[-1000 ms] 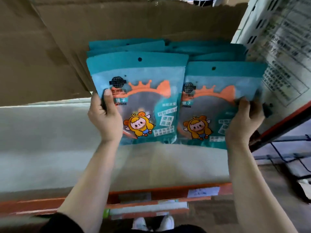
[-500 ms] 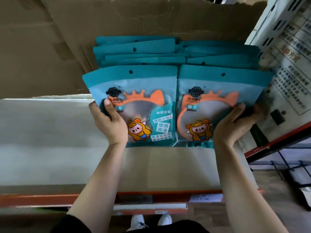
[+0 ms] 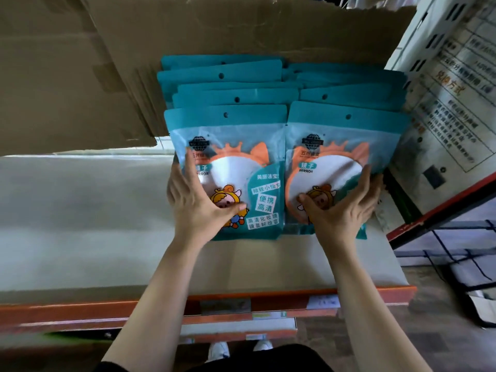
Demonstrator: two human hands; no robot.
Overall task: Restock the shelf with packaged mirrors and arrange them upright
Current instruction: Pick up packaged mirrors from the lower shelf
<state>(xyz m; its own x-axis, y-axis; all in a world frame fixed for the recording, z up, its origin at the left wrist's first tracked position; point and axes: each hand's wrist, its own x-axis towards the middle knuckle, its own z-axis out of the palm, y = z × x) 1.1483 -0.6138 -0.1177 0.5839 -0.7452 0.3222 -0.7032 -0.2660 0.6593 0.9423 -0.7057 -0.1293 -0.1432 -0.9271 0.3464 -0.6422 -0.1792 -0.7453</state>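
L hand (image 3: 200,208) flat, fingers straight, pressing L pack (image 3: 236,167) | R hand (image 3: 341,210) same on R pack (image 3: 335,146) | both rows upright on shelf (image 3: 80,224), backs twd cardboard (image 3: 214,28) | risk: on release slick packs may slump fwd, bases sliding out

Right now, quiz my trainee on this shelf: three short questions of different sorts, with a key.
1. True or false: the left hand rests on the front left package.
2. What stands directly behind the rows of packages? A) cardboard B) a glass pane C) a wire basket
3. Fill in: the English word printed on the front right package is ____.

Key: 1 true; 2 A; 3 MIRROR.
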